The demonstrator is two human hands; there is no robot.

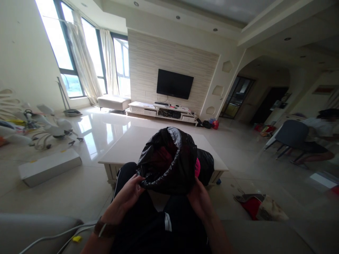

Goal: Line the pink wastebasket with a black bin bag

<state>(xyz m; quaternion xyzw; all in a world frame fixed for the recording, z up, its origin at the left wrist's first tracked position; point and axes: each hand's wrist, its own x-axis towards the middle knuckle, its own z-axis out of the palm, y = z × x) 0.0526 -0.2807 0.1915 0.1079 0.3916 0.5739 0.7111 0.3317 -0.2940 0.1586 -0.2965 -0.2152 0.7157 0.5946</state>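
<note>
A black plastic bag point(185, 173) sits at my lap with its wide mouth facing up. Its rim looks shiny and crumpled, and something dark red shows dimly inside. My left hand point(129, 194) pinches the rim at the near left. On the other side, my right hand point(200, 197) grips the bag low down, its fingertips partly hidden. Just above that hand a bright pink piece with holes point(197, 167) peeks out at the bag's side; the rest of it is covered. More black plastic point(208, 162) bulges behind it, against the table.
A low cream table point(119, 148) stands right in front of my knees. Left on the floor lies a long white box point(50, 165); a red and beige cloth item point(259, 206) lies at right. A person point(320, 127) sits by a grey chair point(292, 134) far right.
</note>
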